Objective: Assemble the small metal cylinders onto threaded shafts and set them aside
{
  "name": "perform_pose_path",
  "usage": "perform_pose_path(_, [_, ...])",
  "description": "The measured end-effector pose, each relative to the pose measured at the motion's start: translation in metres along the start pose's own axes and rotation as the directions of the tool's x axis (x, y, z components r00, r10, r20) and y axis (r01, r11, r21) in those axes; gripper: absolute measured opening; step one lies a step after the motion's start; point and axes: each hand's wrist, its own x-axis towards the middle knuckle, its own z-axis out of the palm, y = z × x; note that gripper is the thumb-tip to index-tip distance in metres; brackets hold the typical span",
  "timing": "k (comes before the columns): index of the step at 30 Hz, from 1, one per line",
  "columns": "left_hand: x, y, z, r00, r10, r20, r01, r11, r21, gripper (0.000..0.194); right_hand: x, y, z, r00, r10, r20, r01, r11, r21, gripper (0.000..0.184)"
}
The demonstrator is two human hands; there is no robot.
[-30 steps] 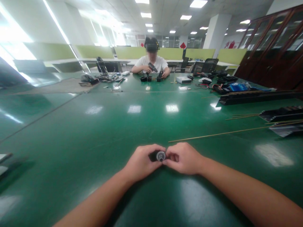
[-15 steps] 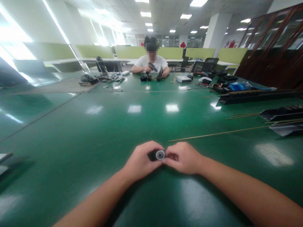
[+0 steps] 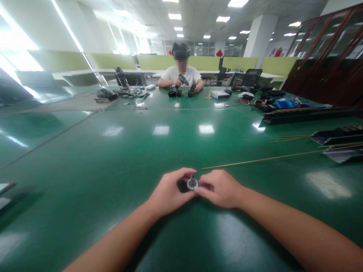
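Note:
A small metal flange, silvery and round with a short hollow tube standing up from its disc, is between my two hands above the green table. My left hand curls round it from the left, its thumb below the disc and the index finger arched past the tube; the other fingers are partly hidden. From the right, my right hand pinches the disc's edge between thumb and fingertips. A thin brass-coloured rod lies on the table just beyond my right hand.
Dark metal channels and more thin rods are at the right. Across the green table a person holds a power drill. Tools and parts lie along the far side, with a white box among them.
The flange has tipped: its round face was towards me before, and now the tube points up and away. My hands have barely moved.

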Motion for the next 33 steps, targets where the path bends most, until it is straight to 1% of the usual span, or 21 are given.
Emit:
perform_pose_path(4, [0.001, -0.0011, -0.0003, 1.0, 0.006, 0.017, -0.006, 1.0, 0.004, 0.042, 0.0003, 0.0007, 0.0001, 1.0, -0.001, 0.002, 0.001, 1.0, -0.005, 0.026])
perform_pose_path(9, [0.0011, -0.0024, -0.0001, 1.0, 0.016, -0.004, -0.016, 1.0, 0.001, 0.043, 0.0006, 0.0001, 0.0, 1.0, 0.006, 0.008, -0.006, 0.999, 0.041, 0.021])
perform_pose_path(16, [0.0007, -0.0031, -0.0012, 0.999, 0.032, -0.001, -0.032, 0.999, -0.009, 0.042, 0.0005, -0.001, 0.0002, 1.0, 0.018, 0.01, -0.019, 0.999, 0.05, 0.023])
perform_pose_path(23, [0.0004, -0.0015, -0.0018, 1.0, 0.021, 0.001, -0.021, 1.0, 0.001, 0.046, 0.0002, -0.0008, 0.0, 1.0, 0.012, 0.02, -0.014, 0.997, 0.074, 0.02])
perform_pose_path(33, [0.0004, 0.002, -0.0033, 1.0, 0.027, 0.004, -0.027, 1.0, 0.013, 0.045, 0.0002, -0.0011, -0.0012, 1.0, 0.009, 0.023, -0.01, 0.998, 0.059, 0.022])
